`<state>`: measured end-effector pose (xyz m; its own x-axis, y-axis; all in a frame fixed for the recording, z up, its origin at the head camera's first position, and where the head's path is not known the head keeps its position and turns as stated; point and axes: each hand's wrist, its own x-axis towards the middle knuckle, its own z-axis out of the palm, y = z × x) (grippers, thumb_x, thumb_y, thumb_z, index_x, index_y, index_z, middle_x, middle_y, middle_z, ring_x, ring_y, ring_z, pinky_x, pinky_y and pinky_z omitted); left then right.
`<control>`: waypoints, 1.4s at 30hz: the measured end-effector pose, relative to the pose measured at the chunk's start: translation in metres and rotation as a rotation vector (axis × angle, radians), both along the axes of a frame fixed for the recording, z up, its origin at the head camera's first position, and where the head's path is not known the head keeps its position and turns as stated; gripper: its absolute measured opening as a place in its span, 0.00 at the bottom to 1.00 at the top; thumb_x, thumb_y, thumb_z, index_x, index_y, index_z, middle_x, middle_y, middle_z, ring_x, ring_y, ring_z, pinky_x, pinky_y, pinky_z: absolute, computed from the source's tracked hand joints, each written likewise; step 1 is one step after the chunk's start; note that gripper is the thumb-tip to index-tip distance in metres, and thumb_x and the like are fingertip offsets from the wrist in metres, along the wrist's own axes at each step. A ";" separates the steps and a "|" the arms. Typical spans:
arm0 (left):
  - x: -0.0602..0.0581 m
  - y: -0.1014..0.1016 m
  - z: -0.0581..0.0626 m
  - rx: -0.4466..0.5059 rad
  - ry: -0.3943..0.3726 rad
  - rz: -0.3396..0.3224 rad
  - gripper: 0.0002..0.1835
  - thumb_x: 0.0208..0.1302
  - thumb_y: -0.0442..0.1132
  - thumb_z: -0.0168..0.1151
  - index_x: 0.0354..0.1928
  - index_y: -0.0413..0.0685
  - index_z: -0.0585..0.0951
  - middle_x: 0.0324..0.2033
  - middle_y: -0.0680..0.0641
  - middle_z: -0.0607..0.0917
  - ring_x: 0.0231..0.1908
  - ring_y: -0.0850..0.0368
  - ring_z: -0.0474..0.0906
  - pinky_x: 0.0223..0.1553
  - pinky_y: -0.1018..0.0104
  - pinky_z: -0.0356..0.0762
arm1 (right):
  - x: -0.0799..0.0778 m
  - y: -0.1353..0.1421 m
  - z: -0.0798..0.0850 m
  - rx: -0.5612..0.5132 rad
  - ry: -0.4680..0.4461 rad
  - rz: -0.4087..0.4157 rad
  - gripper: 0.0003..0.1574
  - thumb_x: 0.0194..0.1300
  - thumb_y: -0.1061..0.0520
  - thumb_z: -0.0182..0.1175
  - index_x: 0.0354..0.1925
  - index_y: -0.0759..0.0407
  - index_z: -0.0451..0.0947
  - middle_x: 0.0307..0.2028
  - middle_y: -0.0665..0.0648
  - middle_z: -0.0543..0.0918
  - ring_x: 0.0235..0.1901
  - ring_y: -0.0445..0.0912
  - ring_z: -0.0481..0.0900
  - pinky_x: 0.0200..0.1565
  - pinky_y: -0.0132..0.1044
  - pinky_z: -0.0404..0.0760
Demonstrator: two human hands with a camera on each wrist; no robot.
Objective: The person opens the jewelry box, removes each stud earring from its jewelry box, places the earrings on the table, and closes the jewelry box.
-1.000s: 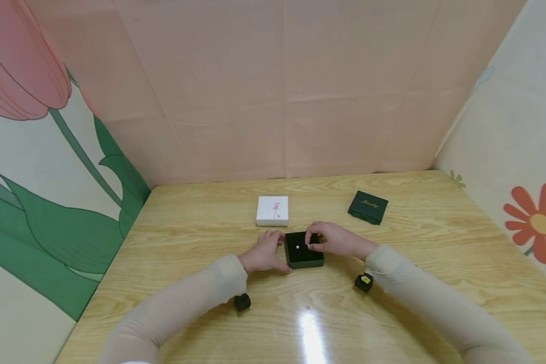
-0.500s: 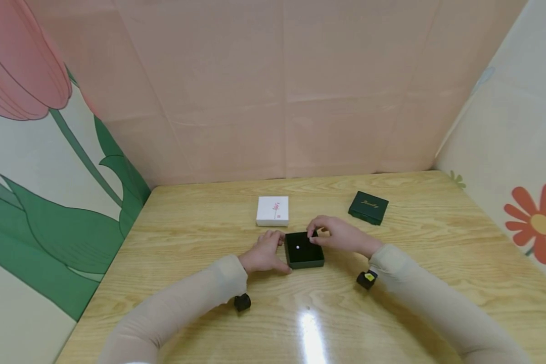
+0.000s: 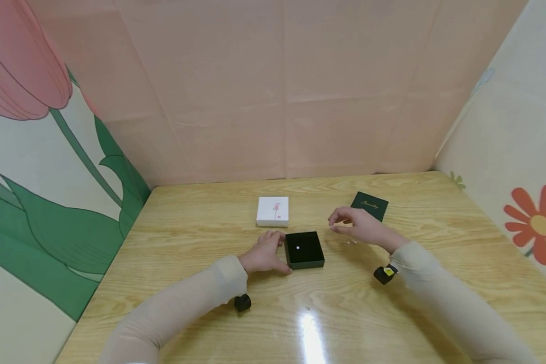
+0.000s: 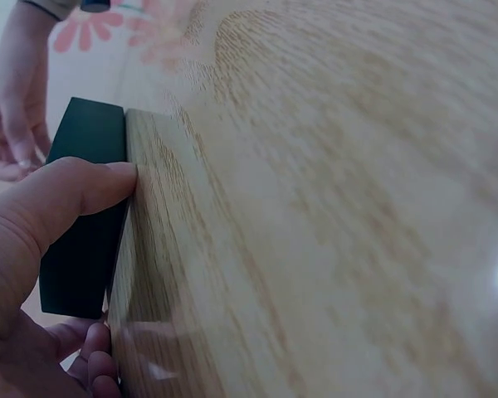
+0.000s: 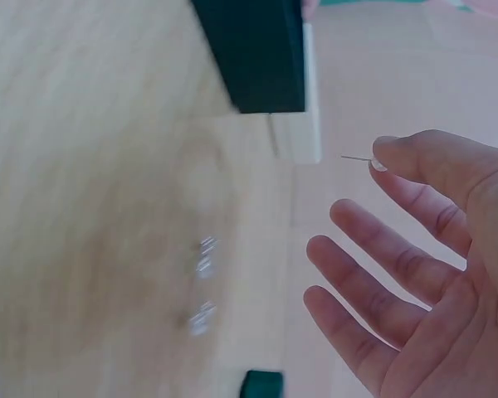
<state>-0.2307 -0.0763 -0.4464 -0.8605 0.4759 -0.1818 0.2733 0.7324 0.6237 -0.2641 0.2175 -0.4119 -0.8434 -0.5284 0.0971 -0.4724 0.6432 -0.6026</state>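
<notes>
A dark green box (image 3: pixel 306 264) with a black insert sits open on the table; one pearl-like stud (image 3: pixel 298 247) shows on the insert. My left hand (image 3: pixel 261 253) holds the box's left side, thumb (image 4: pixel 108 181) at its near wall and fingers behind. Right of the box and raised above the table is my right hand (image 3: pixel 364 228). Its thumb and index finger pinch a stud earring (image 5: pixel 378 165) with a thin metal post, while the other fingers spread loosely. Below that hand, small clear pieces (image 5: pixel 204 257) lie on the wood, blurred in the right wrist view.
Behind the green box stands a white box (image 3: pixel 273 212) with a pink flower print. A dark green box with gold lettering (image 3: pixel 374 203) lies at the back right, partly covered by my right hand. Fabric walls border the wooden table (image 3: pixel 200 212).
My right hand has lifted off the insert with the stud earring and moved right, revealing the small pieces on the table. My left hand has stayed at the box.
</notes>
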 end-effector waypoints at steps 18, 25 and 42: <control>0.001 -0.001 0.001 0.002 -0.009 0.006 0.44 0.42 0.48 0.80 0.60 0.45 0.68 0.50 0.48 0.70 0.49 0.52 0.63 0.53 0.56 0.65 | -0.001 0.018 -0.023 0.088 0.009 0.018 0.03 0.63 0.60 0.64 0.37 0.56 0.79 0.37 0.50 0.79 0.37 0.42 0.73 0.41 0.38 0.74; 0.000 0.000 0.001 -0.001 -0.003 0.000 0.44 0.42 0.49 0.79 0.60 0.45 0.68 0.50 0.48 0.70 0.49 0.52 0.63 0.53 0.57 0.66 | -0.005 0.022 -0.028 0.118 0.039 0.020 0.04 0.62 0.61 0.64 0.37 0.54 0.80 0.38 0.51 0.78 0.36 0.43 0.72 0.43 0.41 0.73; -0.001 0.000 0.000 -0.003 0.002 -0.005 0.43 0.42 0.49 0.79 0.60 0.45 0.68 0.50 0.48 0.70 0.49 0.52 0.63 0.53 0.57 0.66 | -0.013 0.024 -0.032 0.147 0.027 0.043 0.03 0.61 0.62 0.65 0.35 0.55 0.80 0.40 0.54 0.77 0.39 0.46 0.72 0.43 0.41 0.73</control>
<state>-0.2315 -0.0762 -0.4462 -0.8585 0.4795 -0.1819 0.2780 0.7331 0.6207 -0.2774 0.2419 -0.4438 -0.8178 -0.5743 0.0382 -0.5161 0.7023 -0.4903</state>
